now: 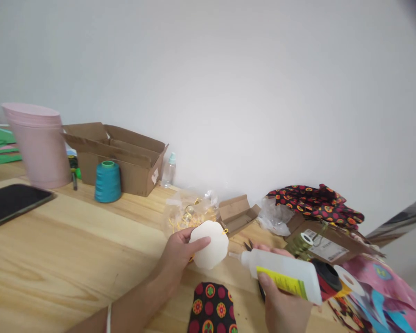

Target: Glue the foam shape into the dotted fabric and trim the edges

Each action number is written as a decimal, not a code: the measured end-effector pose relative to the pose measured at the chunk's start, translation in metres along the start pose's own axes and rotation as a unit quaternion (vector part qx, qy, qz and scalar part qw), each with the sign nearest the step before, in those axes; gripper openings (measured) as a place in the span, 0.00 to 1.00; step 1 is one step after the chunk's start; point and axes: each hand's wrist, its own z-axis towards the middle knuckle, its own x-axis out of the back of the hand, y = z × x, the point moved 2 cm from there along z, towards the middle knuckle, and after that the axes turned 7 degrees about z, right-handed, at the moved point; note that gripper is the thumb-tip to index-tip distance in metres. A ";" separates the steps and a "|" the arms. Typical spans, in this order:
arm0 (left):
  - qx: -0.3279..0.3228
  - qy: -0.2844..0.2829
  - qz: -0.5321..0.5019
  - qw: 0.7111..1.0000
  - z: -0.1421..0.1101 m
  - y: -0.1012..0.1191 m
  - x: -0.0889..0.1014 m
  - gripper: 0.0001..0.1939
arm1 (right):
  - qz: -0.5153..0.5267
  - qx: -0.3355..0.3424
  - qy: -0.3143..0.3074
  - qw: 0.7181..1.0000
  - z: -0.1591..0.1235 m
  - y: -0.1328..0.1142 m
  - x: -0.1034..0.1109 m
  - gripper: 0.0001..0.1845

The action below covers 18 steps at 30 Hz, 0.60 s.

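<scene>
Between the thumb and fingers of my left hand (182,252) is a round white disc (210,249) with a slightly scalloped edge. A small yellow loop (225,231) shows at the disc's upper right rim. My right hand (284,300) grips a white squeeze bottle of glue (287,273) with a yellow label. The bottle lies tilted on its side, its narrow nozzle pointing left, close to the disc's right edge. Below the disc, a piece of black patterned fabric (213,310) with flower motifs lies on the wooden table (72,254). Dark scissors, mostly hidden, lie behind the bottle.
At the left are a pink bin (39,148), a phone (14,203), a teal thread cone (107,182) and a cardboard box (125,157). Bagged yellow pieces (190,215) and a small open box (237,215) sit behind my hands. Spools and fabrics (315,203) crowd the right.
</scene>
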 end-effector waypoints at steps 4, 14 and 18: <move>-0.009 0.001 0.022 1.000 0.001 -0.002 0.000 0.17 | -0.051 0.017 -0.022 0.998 -0.008 -0.002 -0.003 0.31; -0.024 -0.018 0.046 0.999 -0.003 0.000 -0.003 0.15 | -0.113 0.015 -0.051 0.992 -0.009 -0.011 -0.008 0.23; -0.026 -0.015 0.051 0.998 -0.002 -0.001 -0.002 0.15 | -0.148 0.045 -0.066 0.986 -0.010 -0.012 -0.008 0.21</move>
